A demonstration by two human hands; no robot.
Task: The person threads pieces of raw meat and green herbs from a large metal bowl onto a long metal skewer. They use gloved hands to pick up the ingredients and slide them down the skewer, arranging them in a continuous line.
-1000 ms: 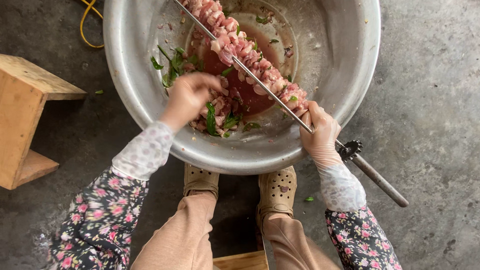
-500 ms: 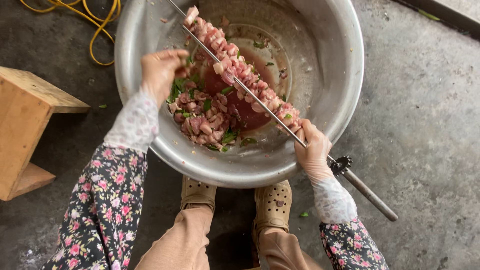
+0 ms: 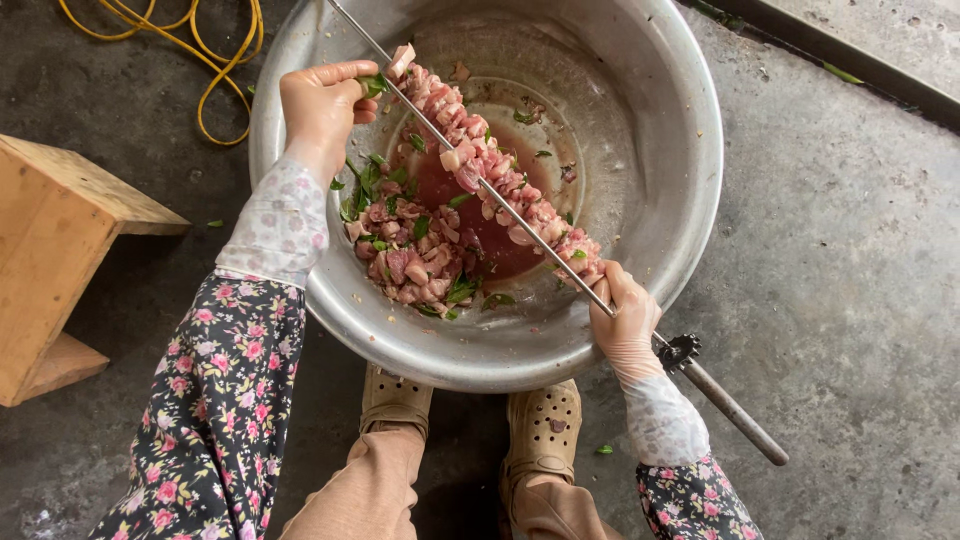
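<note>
Over the big round steel basin [image 3: 690, 150], the right hand [image 3: 625, 320] is closed around the long metal skewer [image 3: 520, 222] loaded with pink meat pieces [image 3: 480, 170]. The left hand [image 3: 320, 105] pinches a green leaf [image 3: 374, 86] beside the skewer's upper end. The meat looks slippery and could slide off; the bare rod could prick the left fingers [image 3: 345, 72].

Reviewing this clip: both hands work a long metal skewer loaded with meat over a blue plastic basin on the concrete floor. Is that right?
Not quite. In the head view, the basin is bare silver metal, not blue plastic. The left hand and right hand do work the loaded skewer over it.
</note>
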